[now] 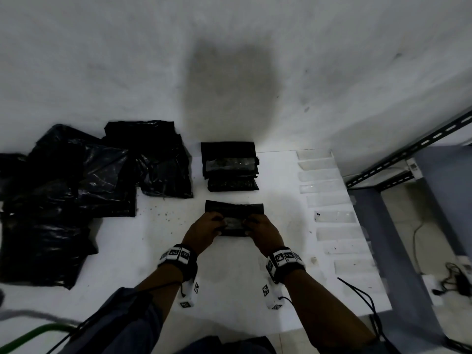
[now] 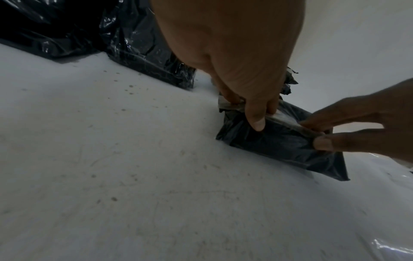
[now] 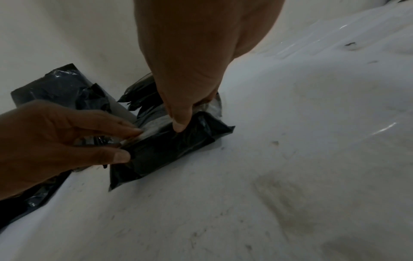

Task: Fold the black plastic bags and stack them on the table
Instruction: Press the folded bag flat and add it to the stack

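Both my hands, left (image 1: 204,227) and right (image 1: 263,229), pinch the small folded black plastic bag (image 1: 233,213) on the white bench (image 1: 153,251); each grip clamps its edge.

Both hands (image 1: 233,227) pinching, thumbs underneath

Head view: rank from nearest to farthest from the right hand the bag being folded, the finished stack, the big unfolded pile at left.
From the right hand:
1. Bag being folded, in its grip, shared with the left hand.
2. Finished stack, straight behind, by the wall.
3. Unfolded pile, far left of the table.
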